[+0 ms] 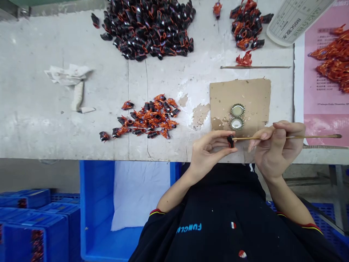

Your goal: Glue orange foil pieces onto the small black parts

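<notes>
Between the thumb and fingers of my left hand (208, 151) is a small black plastic part (231, 141) with orange edging. My right hand (279, 147) pinches a thin wooden stick (311, 137), whose left tip meets the black part. Just above my left hand, two bottle caps (237, 110) lie hollow side up on a piece of brown cardboard (253, 91); what fills them is hard to make out. To the left sits a loose group of joined orange and black pieces (151, 118).
A big heap of black parts (152, 29) lies at the back. At the back right are a mixed pile (248, 23), a second stick (261, 67), a white container (297, 22) and orange pieces (334, 62) on a pink sheet. Crumpled tissue (69, 74) lies left; a blue crate (96, 211) stands below the table edge.
</notes>
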`<state>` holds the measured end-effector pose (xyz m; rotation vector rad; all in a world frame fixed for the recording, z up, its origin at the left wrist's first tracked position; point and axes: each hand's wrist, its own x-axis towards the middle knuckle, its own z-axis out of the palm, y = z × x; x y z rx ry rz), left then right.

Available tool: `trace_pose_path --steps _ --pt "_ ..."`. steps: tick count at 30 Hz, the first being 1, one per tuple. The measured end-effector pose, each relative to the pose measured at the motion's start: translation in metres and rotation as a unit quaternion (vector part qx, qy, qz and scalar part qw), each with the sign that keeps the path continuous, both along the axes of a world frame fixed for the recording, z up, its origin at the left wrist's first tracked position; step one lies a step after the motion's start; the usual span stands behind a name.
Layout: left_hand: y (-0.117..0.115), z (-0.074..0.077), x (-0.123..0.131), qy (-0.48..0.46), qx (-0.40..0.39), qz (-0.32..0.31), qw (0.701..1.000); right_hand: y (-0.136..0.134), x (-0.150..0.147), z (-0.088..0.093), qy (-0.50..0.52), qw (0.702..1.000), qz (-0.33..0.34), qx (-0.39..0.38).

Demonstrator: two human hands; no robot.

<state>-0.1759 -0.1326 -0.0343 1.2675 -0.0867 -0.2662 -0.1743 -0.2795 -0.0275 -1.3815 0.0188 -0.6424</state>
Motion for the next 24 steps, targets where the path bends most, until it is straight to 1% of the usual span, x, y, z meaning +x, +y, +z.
trace_pose_path --steps 2,5,8,11,14,18,21,22,24 --pt "0.000 0.001 0.000 -0.003 0.003 -0.002 1.000 0.000 0.000 0.001 -0.001 1.000 -0.013 -0.012" --pt "0.000 0.001 0.001 -0.010 0.003 -0.005 1.000 0.000 0.001 0.003 0.001 1.000 -0.015 -0.018" --pt "0.000 0.001 0.002 -0.036 0.001 -0.001 0.999 -0.004 0.003 0.007 -0.026 0.999 -0.033 -0.023" --pt "0.000 -0.002 0.002 -0.085 0.011 0.032 0.996 -0.011 0.006 0.008 -0.044 0.994 -0.057 -0.076" --pt "-0.001 -0.005 0.002 -0.127 0.029 0.060 0.990 -0.019 0.009 0.003 -0.012 0.989 -0.031 -0.144" --pt "0.000 -0.007 0.004 -0.157 0.043 0.060 0.985 -0.024 0.009 -0.007 0.012 0.983 -0.015 -0.185" --pt "0.000 -0.007 0.005 -0.168 0.038 0.061 0.983 -0.022 0.009 -0.007 0.004 0.981 -0.013 -0.192" --pt "0.001 -0.008 0.005 -0.171 0.037 0.060 0.983 -0.021 0.009 -0.005 -0.007 0.983 -0.017 -0.185" --pt "0.001 -0.008 0.005 -0.178 0.042 0.061 0.981 -0.017 0.010 0.000 -0.025 0.989 -0.034 -0.144"
